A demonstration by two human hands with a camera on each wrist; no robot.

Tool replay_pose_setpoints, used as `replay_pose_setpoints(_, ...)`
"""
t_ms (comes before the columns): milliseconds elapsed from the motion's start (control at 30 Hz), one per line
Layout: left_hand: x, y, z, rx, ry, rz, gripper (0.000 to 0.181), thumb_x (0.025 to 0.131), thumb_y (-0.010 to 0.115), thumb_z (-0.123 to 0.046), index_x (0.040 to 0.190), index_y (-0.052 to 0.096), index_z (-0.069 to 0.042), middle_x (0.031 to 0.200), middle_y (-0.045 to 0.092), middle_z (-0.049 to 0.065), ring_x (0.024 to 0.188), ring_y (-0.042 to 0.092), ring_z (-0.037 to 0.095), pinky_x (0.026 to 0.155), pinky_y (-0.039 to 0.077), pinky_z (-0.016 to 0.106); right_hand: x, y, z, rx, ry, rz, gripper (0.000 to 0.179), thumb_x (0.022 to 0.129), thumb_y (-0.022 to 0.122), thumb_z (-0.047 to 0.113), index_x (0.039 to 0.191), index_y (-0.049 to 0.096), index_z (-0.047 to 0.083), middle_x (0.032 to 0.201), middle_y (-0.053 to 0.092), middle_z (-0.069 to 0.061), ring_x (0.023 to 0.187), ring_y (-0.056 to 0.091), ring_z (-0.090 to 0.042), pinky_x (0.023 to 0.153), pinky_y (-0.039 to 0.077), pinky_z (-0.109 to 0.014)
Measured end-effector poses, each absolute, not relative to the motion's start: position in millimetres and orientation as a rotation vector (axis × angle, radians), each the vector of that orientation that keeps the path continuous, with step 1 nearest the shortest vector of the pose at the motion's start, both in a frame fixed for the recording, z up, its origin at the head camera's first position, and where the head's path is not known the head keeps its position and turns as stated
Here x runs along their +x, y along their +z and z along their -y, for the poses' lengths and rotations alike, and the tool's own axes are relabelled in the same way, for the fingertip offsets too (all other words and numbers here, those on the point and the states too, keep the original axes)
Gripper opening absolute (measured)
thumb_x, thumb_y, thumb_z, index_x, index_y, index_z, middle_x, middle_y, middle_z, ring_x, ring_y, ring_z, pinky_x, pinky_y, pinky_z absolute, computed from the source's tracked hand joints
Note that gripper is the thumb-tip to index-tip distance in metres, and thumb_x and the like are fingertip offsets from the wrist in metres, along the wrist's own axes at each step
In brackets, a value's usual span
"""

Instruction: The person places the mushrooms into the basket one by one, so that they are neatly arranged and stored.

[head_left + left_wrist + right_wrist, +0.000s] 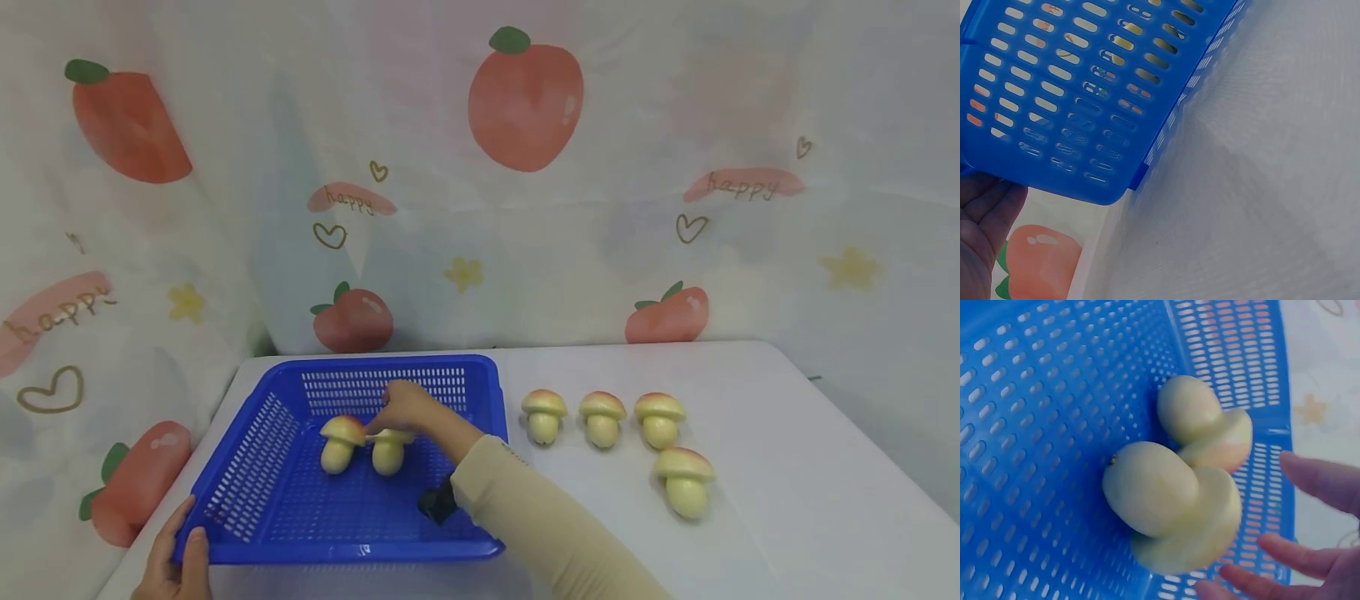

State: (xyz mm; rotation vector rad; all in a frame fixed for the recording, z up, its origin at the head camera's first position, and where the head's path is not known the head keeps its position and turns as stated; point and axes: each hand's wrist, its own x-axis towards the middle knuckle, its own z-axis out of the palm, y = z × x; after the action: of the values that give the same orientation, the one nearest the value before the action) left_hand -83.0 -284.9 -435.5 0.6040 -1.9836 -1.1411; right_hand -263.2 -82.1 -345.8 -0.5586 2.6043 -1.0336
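A blue plastic basket [360, 552] with slotted walls stands at the left of the table. My left hand [176, 558] grips its near left corner, thumb over the rim and fingers outside; the left wrist view shows those fingers against the blue rim [1066, 190]. Inside lie two toy mushrooms, pale yellow with reddish caps: a left one [337, 457] and a right one [387, 460]. Reaching over the right one is my right hand [411, 408]. In the right wrist view its spread fingers [1300, 556] are beside the nearer mushroom [1154, 487], holding nothing.
Several similar mushrooms are on the white table right of the basket: three in a row, including a middle one [602, 421], and a nearer one [686, 483]. A fruit-printed cloth [570, 250] hangs behind. A black device [437, 502] sits under my right wrist.
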Motion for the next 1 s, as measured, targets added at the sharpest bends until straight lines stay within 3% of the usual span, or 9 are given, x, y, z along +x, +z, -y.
replay_pose_setpoints(100,-84,-436,286,0.603,-1.157,1.969,0.038,0.096,0.042,-0.014,0.133,0.049,-0.011,0.113,0.055,0.032,0.073,0.041,-0.019,0.058,0.035,0.002,-265,-339,79,-0.534,-1.058,-2.585,0.054,0.072,0.078,0.023,0.115,0.056,-0.002,0.111,0.058,-0.012,0.088,0.056,-0.021,0.069,0.049,-0.033)
replay_pose_setpoints(367,-86,-439,290,0.564,-1.15,1.928,0.037,0.096,0.042,-0.012,0.132,0.05,-0.006,0.111,0.053,0.035,0.073,0.042,-0.021,0.058,0.036,0.002,-265,-328,65,-0.47,-1.189,-2.464,0.055,0.073,0.078,0.021,0.119,0.055,0.002,0.122,0.053,-0.013,0.094,0.056,-0.022,0.069,0.05,-0.037)
replay_pose_setpoints(733,-85,-439,290,0.608,-1.182,1.945,0.038,0.096,0.041,-0.011,0.133,0.049,-0.006,0.11,0.054,0.035,0.068,0.041,-0.022,0.054,0.036,0.003,-261,-320,47,-0.55,-1.242,-2.449,0.052,0.072,0.078,0.021,0.117,0.057,0.003,0.103,0.06,-0.009,0.085,0.057,-0.018,0.069,0.05,-0.038)
replay_pose_setpoints(800,-85,-440,290,0.625,-1.184,1.944,0.037,0.096,0.042,-0.012,0.132,0.05,-0.006,0.109,0.056,0.03,0.066,0.043,-0.021,0.054,0.038,0.005,-260,-318,44,-0.572,-1.235,-2.449,0.053,0.073,0.078,0.022,0.118,0.057,0.003,0.105,0.06,-0.011,0.084,0.057,-0.018,0.068,0.05,-0.036)
replay_pose_setpoints(933,-85,-445,294,0.635,-1.19,1.942,0.037,0.096,0.043,-0.014,0.131,0.051,-0.008,0.102,0.058,0.003,0.067,0.045,-0.019,0.054,0.039,0.006,-259,-316,36,-0.601,-1.239,-2.444,0.053,0.074,0.077,0.023,0.118,0.057,0.004,0.11,0.06,-0.014,0.084,0.058,-0.019,0.066,0.049,-0.033)
replay_pose_setpoints(1000,-86,-448,295,0.635,-1.192,1.934,0.037,0.096,0.044,-0.016,0.131,0.052,-0.009,0.101,0.056,-0.005,0.068,0.046,-0.018,0.056,0.039,0.006,-257,-316,31,-0.604,-1.255,-2.431,0.052,0.074,0.077,0.023,0.118,0.057,0.004,0.11,0.059,-0.015,0.085,0.058,-0.021,0.068,0.049,-0.033)
